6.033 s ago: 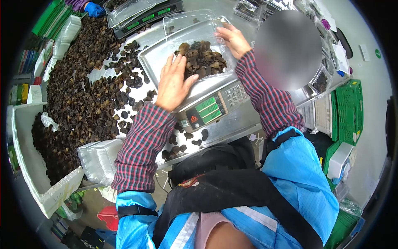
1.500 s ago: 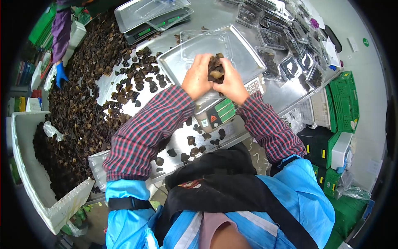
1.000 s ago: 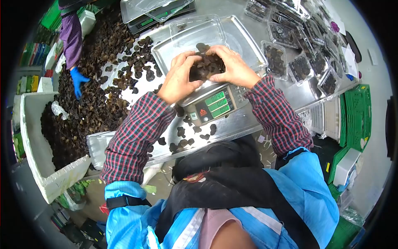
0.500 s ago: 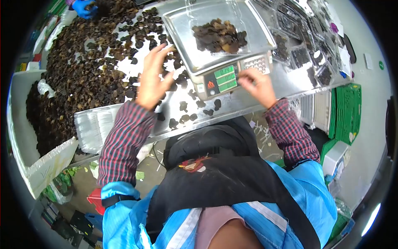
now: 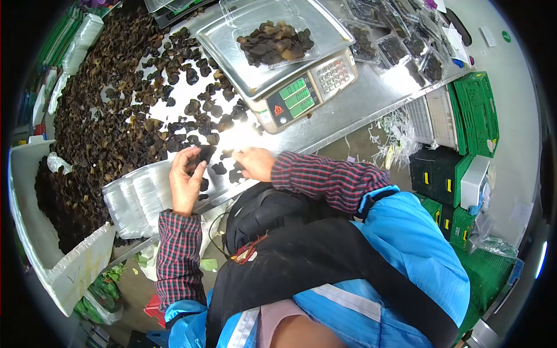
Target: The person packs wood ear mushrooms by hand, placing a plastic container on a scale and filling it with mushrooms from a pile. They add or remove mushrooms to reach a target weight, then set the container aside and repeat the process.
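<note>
Dark brown wood ear mushrooms (image 5: 133, 110) lie spread over the metal table. My left hand (image 5: 184, 180) is at the front edge beside the clear plastic trays, its fingers curled around dark wood ear pieces (image 5: 205, 153) at the fingertips. My right hand (image 5: 256, 163) is low over the table opposite it, fingers pressed together near a few loose pieces; what they pinch is hidden. On the scale (image 5: 307, 93), beyond my hands, a clear plastic box (image 5: 313, 46) holds a pile of wood ears, its lid folded back.
A stack of clear plastic trays (image 5: 139, 194) stands at the table's left front. A white foam box (image 5: 35, 203) full of wood ears is at far left. Several filled clear boxes (image 5: 394, 49) lie at right. Green crates (image 5: 476, 113) stand beyond the table's right edge.
My right hand has left the scale's front and moved left to the table edge. My left hand has come down toward the trays. The view has shifted, and the blue-gloved hand is out of sight.
</note>
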### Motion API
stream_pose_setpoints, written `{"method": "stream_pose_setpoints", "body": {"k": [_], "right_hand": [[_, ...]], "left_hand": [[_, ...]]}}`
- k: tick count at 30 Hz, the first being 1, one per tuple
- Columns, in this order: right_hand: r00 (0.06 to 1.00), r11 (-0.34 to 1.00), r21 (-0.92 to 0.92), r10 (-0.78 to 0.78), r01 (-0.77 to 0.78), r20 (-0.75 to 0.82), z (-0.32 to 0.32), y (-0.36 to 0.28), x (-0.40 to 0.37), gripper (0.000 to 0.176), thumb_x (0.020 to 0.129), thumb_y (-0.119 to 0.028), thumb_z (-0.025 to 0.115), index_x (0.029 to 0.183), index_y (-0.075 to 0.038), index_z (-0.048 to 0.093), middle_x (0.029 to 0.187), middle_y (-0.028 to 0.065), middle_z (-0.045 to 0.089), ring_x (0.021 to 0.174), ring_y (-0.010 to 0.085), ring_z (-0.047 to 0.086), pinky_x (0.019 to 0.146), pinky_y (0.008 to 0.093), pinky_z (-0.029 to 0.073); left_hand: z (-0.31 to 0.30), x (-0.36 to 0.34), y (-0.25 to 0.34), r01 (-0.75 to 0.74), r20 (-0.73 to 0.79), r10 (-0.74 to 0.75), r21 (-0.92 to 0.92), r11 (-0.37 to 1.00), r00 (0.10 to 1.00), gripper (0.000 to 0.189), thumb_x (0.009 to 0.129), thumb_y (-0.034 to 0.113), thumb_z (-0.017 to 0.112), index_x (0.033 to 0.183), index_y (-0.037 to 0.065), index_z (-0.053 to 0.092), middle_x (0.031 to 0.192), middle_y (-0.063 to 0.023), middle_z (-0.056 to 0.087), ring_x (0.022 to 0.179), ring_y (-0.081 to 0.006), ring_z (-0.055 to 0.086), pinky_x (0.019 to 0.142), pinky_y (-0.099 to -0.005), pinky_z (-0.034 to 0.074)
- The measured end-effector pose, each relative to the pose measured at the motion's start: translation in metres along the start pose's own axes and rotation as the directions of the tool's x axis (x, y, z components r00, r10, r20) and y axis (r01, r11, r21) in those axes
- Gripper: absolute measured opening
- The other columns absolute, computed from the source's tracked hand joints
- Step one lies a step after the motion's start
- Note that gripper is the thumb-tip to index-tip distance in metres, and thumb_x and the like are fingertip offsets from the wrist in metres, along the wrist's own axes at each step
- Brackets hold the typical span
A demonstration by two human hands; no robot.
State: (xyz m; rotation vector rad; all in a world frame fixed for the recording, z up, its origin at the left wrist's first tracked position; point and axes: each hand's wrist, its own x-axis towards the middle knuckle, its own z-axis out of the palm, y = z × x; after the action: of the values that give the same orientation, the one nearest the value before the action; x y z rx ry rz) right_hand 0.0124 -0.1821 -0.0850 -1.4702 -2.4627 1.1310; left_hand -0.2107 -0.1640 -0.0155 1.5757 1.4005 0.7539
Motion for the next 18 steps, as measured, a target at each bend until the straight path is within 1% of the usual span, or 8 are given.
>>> {"method": "stream_pose_setpoints", "body": {"k": [3, 7, 9, 10, 11, 12, 14, 18], "right_hand": [[0.998, 0.998, 0.026, -0.064, 0.064, 0.023, 0.001, -0.006, 0.009, 0.042, 0.07, -0.014, 0.072, 0.108, -0.005, 0.056, 0.099, 0.016, 0.059, 0.092, 0.0334, 0.062, 0.08, 0.0428, 0.051], [0.988, 0.819, 0.56, -0.046, 0.124, -0.15, -0.038, 0.0, -0.007, 0.033, 0.071, -0.012, 0.069, 0.101, -0.005, 0.058, 0.091, 0.0123, 0.067, 0.083, 0.0279, 0.066, 0.075, 0.0373, 0.051], [0.975, 0.828, 0.528, -0.092, 0.187, -0.201, -0.093, 0.001, -0.015, 0.027, 0.075, -0.012, 0.069, 0.099, -0.005, 0.058, 0.088, 0.0114, 0.065, 0.081, 0.0232, 0.066, 0.073, 0.0345, 0.051], [0.924, 0.907, 0.317, -0.161, 0.276, -0.346, -0.129, 0.001, -0.017, 0.027, 0.075, -0.012, 0.069, 0.099, -0.006, 0.058, 0.087, 0.0099, 0.064, 0.08, 0.0216, 0.065, 0.073, 0.0337, 0.051], [0.945, 0.889, 0.421, -0.04, 0.182, -0.323, -0.161, 0.002, -0.019, 0.029, 0.073, -0.009, 0.071, 0.1, -0.005, 0.061, 0.092, 0.0052, 0.064, 0.089, 0.0154, 0.062, 0.081, 0.0301, 0.05], [0.901, 0.943, 0.262, -0.079, 0.207, -0.426, -0.188, 0.015, -0.014, 0.03, 0.073, -0.011, 0.072, 0.1, -0.006, 0.061, 0.093, 0.0049, 0.063, 0.087, 0.0158, 0.062, 0.081, 0.0299, 0.05], [0.784, 0.966, 0.155, -0.067, 0.205, -0.617, -0.236, 0.031, -0.005, 0.03, 0.071, -0.012, 0.073, 0.098, -0.006, 0.062, 0.089, 0.0084, 0.064, 0.087, 0.0226, 0.065, 0.078, 0.0341, 0.051], [0.74, 0.982, -0.073, -0.178, 0.172, -0.649, -0.267, 0.083, 0.036, 0.038, 0.075, -0.023, 0.077, 0.108, -0.008, 0.064, 0.102, 0.011, 0.062, 0.094, 0.0263, 0.064, 0.083, 0.0344, 0.05]], "left_hand": [[-0.003, -0.004, 0.01, -0.007, 0.019, 0.006, 0.022, 1.0, 1.0, 0.029, 0.083, 0.0, 0.066, 0.112, 0.001, 0.062, 0.115, -0.0082, 0.059, 0.091, -0.0158, 0.063, 0.076, -0.0275, 0.054], [-0.011, -0.009, 0.01, -0.009, -0.041, 0.007, -0.025, 1.0, 0.999, 0.027, 0.084, 0.0, 0.065, 0.111, 0.0, 0.061, 0.114, -0.0083, 0.059, 0.086, -0.0153, 0.064, 0.071, -0.0267, 0.054], [-0.013, -0.011, 0.013, 0.033, -0.044, -0.036, -0.055, 0.998, 0.998, 0.026, 0.085, 0.0, 0.065, 0.111, 0.0, 0.061, 0.113, -0.0083, 0.059, 0.086, -0.0152, 0.064, 0.07, -0.0266, 0.054], [-0.013, -0.011, 0.014, 0.036, -0.042, -0.038, -0.036, 0.999, 0.998, 0.026, 0.085, 0.001, 0.065, 0.111, 0.0, 0.061, 0.112, -0.0081, 0.06, 0.085, -0.0151, 0.064, 0.071, -0.0265, 0.054], [-0.012, -0.011, 0.016, 0.039, -0.037, -0.04, -0.016, 0.999, 0.999, 0.026, 0.085, 0.001, 0.065, 0.11, 0.0, 0.062, 0.111, -0.0079, 0.06, 0.085, -0.015, 0.064, 0.071, -0.0264, 0.054], [-0.011, -0.011, 0.019, 0.06, -0.035, -0.061, -0.03, 0.998, 0.997, 0.024, 0.086, 0.003, 0.066, 0.11, 0.0, 0.061, 0.106, -0.0048, 0.06, 0.091, -0.0131, 0.061, 0.081, -0.0265, 0.051], [-0.004, -0.01, 0.017, 0.037, -0.048, -0.038, -0.016, 0.999, 0.998, 0.025, 0.085, 0.002, 0.066, 0.109, 0.001, 0.062, 0.105, -0.0055, 0.061, 0.088, -0.0139, 0.062, 0.078, -0.0272, 0.051], [0.01, -0.002, 0.023, 0.043, -0.045, -0.043, -0.011, 0.999, 0.998, 0.026, 0.083, 0.001, 0.066, 0.108, 0.001, 0.063, 0.1, -0.0063, 0.061, 0.087, -0.0153, 0.061, 0.077, -0.0283, 0.05]]}}
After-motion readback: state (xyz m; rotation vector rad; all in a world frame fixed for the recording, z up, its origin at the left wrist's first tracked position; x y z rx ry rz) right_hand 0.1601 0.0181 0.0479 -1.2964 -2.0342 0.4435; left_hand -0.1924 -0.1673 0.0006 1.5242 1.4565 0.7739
